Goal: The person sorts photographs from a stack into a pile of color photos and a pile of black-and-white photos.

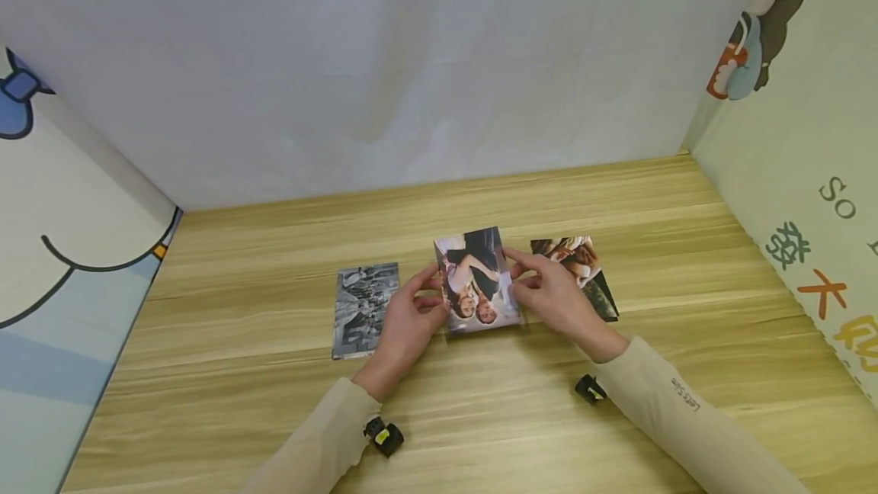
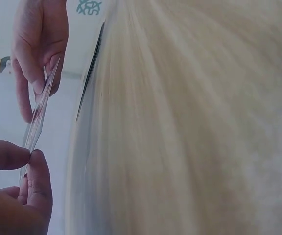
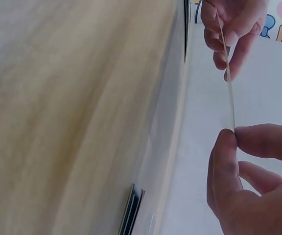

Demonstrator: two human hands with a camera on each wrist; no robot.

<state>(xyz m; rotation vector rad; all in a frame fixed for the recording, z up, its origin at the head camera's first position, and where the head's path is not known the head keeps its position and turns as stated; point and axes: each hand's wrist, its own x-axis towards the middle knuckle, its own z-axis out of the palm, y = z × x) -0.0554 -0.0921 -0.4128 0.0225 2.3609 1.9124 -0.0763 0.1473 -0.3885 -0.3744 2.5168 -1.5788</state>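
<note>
A color photo print (image 1: 478,280) of two people, upside down in the head view, is held above the table between both hands. My left hand (image 1: 409,320) pinches its left edge between thumb and fingers. On the opposite edge, my right hand (image 1: 559,299) pinches the print the same way. Both wrist views show the print (image 3: 230,103) nearly edge-on, thin and raised off the wood. Beside the left hand lies a black-and-white photo (image 1: 363,299). Partly behind the right hand are overlapping color photos (image 1: 583,254), whose stacked edges appear in the right wrist view.
The wood-grain table (image 1: 261,402) meets a pale back wall (image 1: 309,97). Side panels with cartoon prints (image 1: 75,250) and lettering (image 1: 821,292) border it left and right. Black wrist devices (image 1: 384,437) hang near both cuffs.
</note>
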